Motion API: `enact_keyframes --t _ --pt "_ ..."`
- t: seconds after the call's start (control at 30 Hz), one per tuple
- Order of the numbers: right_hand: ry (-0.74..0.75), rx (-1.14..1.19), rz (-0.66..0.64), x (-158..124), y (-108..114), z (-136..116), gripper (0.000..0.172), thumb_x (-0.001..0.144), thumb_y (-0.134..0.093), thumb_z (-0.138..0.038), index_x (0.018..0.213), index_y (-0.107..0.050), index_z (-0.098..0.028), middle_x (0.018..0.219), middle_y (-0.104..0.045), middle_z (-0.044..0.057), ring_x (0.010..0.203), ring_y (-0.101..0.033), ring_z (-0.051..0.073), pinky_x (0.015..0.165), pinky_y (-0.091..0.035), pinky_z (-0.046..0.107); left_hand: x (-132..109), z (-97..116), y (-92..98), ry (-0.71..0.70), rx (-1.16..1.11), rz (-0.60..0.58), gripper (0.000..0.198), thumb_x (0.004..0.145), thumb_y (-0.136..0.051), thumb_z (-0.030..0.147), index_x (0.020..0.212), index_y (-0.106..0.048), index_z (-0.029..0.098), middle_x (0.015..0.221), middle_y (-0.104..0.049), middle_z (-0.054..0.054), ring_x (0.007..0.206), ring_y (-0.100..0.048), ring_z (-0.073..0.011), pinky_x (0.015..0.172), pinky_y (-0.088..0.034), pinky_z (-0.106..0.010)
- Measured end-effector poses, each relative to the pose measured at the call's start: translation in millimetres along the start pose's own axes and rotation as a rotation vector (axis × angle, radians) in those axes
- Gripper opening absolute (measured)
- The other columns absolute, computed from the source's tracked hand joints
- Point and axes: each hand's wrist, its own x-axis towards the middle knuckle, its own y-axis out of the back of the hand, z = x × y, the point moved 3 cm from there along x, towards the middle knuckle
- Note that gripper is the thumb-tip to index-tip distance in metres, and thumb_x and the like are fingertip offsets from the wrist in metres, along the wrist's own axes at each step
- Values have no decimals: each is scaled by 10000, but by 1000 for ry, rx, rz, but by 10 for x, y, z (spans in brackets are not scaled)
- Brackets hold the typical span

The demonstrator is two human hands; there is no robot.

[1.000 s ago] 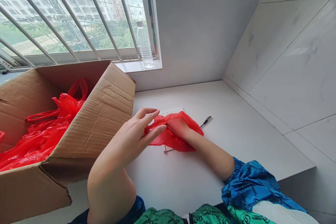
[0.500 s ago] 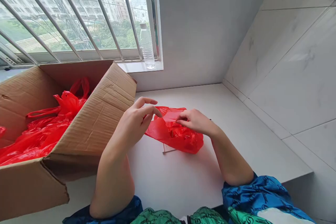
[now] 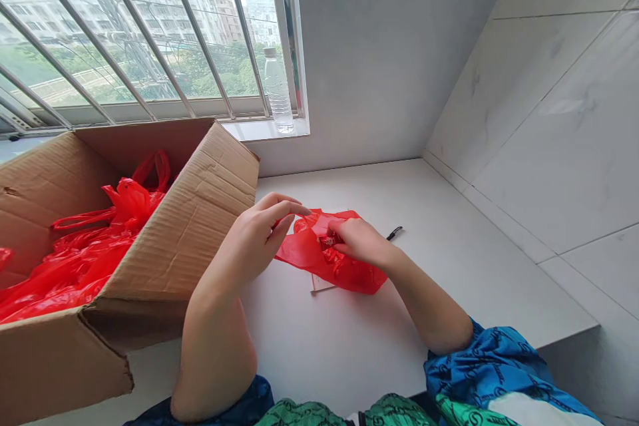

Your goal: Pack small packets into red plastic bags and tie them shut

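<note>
A red plastic bag (image 3: 349, 276) lies on the white tabletop with its mouth open, and small shiny red packets (image 3: 330, 253) show inside. My left hand (image 3: 259, 233) is at the bag's left side, its thumb and forefinger closed on the upper rim. From the right, my right hand (image 3: 360, 239) reaches into the mouth with its fingers curled over the packets; the fingertips are partly hidden, and what they hold cannot be made out. Under the bag's near edge a flat pale piece (image 3: 320, 283) sticks out.
A cardboard box (image 3: 184, 213) stands open at the left with more red plastic bags (image 3: 114, 233) inside. Behind my right wrist lies a black pen (image 3: 394, 233). A clear water bottle (image 3: 278, 93) stands on the sill of the barred window. Walls bound the table (image 3: 474, 286) behind and right.
My right hand has moved left and deeper into the bag's mouth, uncovering the pen behind it. My left hand has shifted slightly right along the rim.
</note>
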Motion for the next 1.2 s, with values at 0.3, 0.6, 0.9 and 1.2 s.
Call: enact_keyframes --t 0.3,0.6,0.9,1.2 --pt "213 349 194 -454 573 -187 216 880 -645 -231 1092 -670 -266 1004 -721 4 830 -658 159 750 -523 295 20 95 -98 -40 -41 -41 249 965 -512 385 1045 -705 251 1134 -649 -43 717 -595 -110 669 -475 -258" --pt "235 455 210 -383 531 -235 214 891 -672 -340 1080 -680 -239 1051 -728 29 866 -677 172 756 -547 313 86 171 -198 -73 -125 -15 167 952 -548 289 839 -631 198 1004 -662 -17 701 -551 -96 624 -408 -233" --pt "188 563 181 -338 528 -168 239 895 -664 -428 1018 -710 -228 970 -736 35 821 -674 168 721 -544 299 84 183 -209 -26 -161 -53 217 958 -545 349 819 -620 201 725 -648 20 617 -516 -96 559 -369 -216" --pt "181 714 334 -231 467 -126 290 919 -616 -478 835 -633 -201 754 -643 13 698 -597 141 681 -520 293 120 185 -221 -72 -295 -24 246 984 -497 338 804 -569 187 745 -662 3 622 -540 -98 579 -407 -222"
